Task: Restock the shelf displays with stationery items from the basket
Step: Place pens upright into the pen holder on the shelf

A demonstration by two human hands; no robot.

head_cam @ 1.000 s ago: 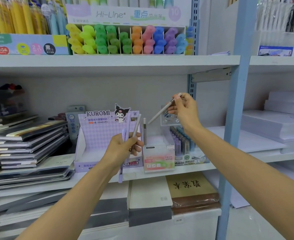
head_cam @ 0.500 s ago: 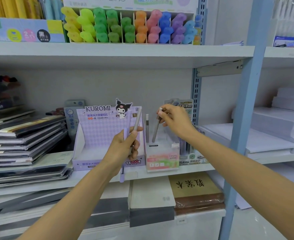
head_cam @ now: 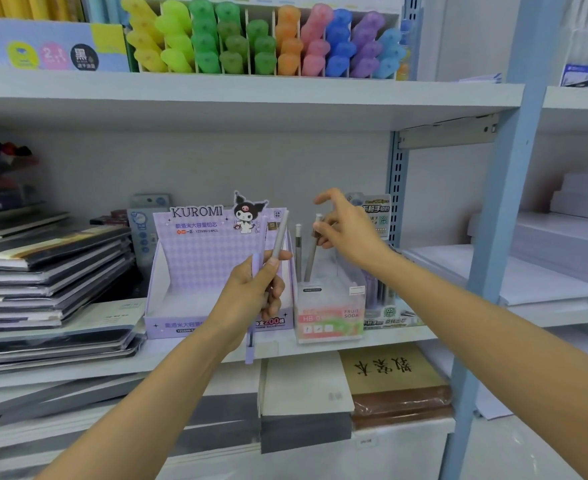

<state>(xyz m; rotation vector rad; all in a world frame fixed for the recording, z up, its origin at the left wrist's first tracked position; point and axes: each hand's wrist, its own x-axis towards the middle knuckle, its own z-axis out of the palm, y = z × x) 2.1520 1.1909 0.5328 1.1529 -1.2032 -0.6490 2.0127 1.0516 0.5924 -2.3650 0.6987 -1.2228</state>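
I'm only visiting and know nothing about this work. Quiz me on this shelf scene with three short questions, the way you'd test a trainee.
1. True or false: the left hand holds nothing.
2. How many grey pens stand in the clear box? A) one B) two C) five
3. Fill in: the name printed on the lilac display box is ____.
Key: 1 false, it grips a lilac pen among others; 2 B; 3 Kuromi.
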